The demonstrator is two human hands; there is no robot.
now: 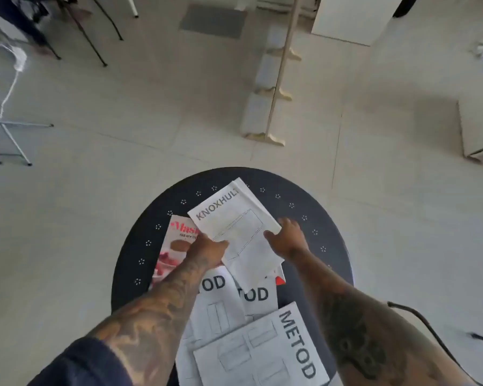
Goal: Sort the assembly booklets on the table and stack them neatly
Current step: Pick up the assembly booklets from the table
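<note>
Both hands grip flat rectangular KNOXHULT booklet.

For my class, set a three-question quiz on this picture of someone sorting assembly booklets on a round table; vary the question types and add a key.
1. True or false: both the left hand and the right hand touch the white KNOXHULT booklet.
2. Which word is printed on the nearest white booklet? A) METOD B) PAX C) BILLY
3. Fill in: the red and pink magazine lies partly under the left ____.

Key
1. True: one hand holds each side edge.
2. A
3. Hand. It rests on the round black perforated table, beside the KNOXHULT booklet.
</note>
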